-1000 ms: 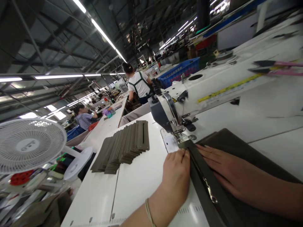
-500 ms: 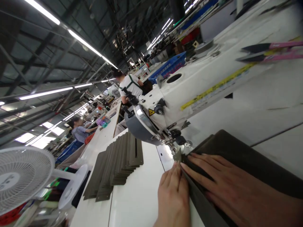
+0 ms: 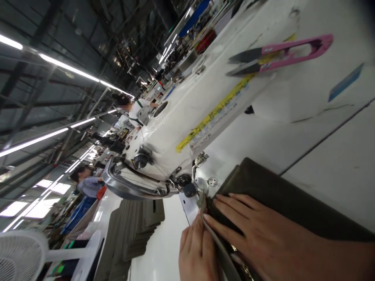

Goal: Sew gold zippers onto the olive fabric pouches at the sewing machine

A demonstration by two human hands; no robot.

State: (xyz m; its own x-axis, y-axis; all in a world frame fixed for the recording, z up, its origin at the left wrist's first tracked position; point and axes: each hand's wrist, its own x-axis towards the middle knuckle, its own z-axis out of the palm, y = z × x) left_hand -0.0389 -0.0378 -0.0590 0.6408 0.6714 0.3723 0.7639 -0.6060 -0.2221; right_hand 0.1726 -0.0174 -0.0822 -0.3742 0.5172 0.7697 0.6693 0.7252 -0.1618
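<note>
Under the needle end of a white sewing machine [image 3: 166,150] lies dark olive fabric [image 3: 281,195], with a narrow strip of it [image 3: 220,244] standing up along the near edge. My left hand [image 3: 197,249] has its fingers closed on this strip, close to the presser foot; its thumb is hidden. Across the fabric to the right, my right hand [image 3: 260,230] lies flat with fingers spread, pressing it down. Something shiny and gold-coloured shows in a gap below the right hand; I cannot make out its kind.
Pink-handled thread snips [image 3: 293,54] lie on the machine arm. An overlapping pile of olive panels [image 3: 133,230] rests on the white table [image 3: 159,249] at left. A white fan [image 3: 20,253] stands beyond it. Two people [image 3: 89,185] sit farther back.
The view has swung right and tilted, bringing the snips fully into sight. The strip now curves upright between my hands, and the gold-coloured thing shows. Both hands stay near the presser foot.
</note>
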